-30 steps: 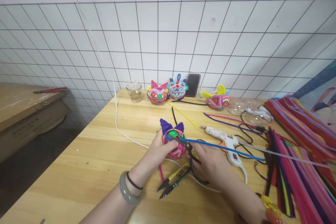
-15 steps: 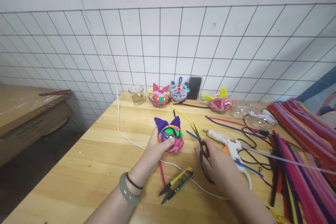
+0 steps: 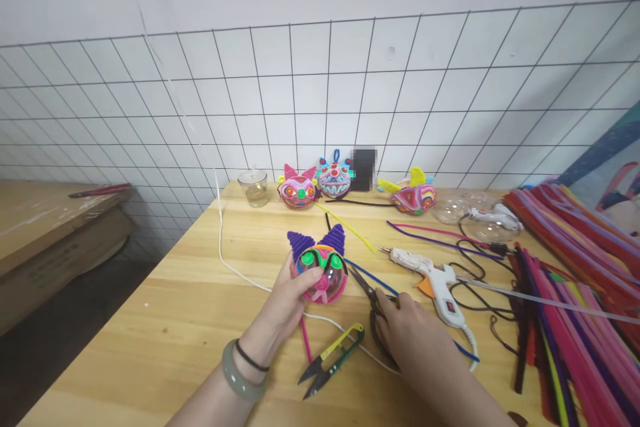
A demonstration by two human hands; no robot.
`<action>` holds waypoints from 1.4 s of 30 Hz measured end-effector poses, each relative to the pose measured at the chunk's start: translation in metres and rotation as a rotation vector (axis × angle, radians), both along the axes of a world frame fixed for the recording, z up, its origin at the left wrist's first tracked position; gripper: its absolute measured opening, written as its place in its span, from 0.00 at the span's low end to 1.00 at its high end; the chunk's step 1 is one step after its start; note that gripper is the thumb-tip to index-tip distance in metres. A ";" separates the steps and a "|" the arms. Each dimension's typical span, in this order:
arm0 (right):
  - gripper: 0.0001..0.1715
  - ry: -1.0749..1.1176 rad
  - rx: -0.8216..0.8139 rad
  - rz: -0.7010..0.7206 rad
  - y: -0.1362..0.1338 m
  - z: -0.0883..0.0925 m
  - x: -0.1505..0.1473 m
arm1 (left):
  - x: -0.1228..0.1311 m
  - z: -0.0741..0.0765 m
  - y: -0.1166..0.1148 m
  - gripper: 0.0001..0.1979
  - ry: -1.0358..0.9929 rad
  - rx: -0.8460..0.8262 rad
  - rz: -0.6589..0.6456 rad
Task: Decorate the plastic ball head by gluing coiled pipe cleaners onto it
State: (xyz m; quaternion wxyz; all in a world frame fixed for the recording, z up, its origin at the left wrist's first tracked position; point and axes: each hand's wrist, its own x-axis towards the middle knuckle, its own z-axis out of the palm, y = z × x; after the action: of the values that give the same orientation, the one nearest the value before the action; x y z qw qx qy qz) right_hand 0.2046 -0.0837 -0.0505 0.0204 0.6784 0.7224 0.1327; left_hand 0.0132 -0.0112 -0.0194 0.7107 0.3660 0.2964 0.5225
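My left hand (image 3: pixel 295 287) grips a clear ball ornament (image 3: pixel 327 277) decorated with pipe cleaners, its thumb across the front. The ornament has two purple ears, green eyes and a pink nose and rim. My right hand (image 3: pixel 413 323) is closed on dark-handled scissors (image 3: pixel 367 290), low over the table, blades pointing toward the ornament; its fingers partly cover the handles. Yellow-and-green thread snips (image 3: pixel 333 360) lie between my forearms. A blue pipe cleaner (image 3: pixel 373 275) passes behind the scissors, and a pink one (image 3: pixel 306 340) lies below the ornament.
At the back stand a glass cup (image 3: pixel 253 188) and three finished ornaments, one with pink ears (image 3: pixel 299 187). A white glue gun (image 3: pixel 433 280) lies to the right, its cord running forward. Bundled pipe cleaners (image 3: pixel 565 320) cover the right side, near clear plastic balls (image 3: pixel 450 210).
My right hand has lowered the scissors toward the table and swung the blades left. The ornament has turned in my left hand, so both green eyes now show.
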 end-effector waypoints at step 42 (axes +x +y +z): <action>0.14 0.562 0.155 0.010 0.030 0.009 0.021 | 0.001 0.008 -0.005 0.33 0.015 0.095 -0.088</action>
State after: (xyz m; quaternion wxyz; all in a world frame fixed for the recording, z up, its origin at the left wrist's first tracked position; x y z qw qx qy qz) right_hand 0.2260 -0.0539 -0.0414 -0.2332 0.6845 0.6907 -0.0055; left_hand 0.0138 -0.0165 -0.0114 0.7125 0.4160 0.2603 0.5016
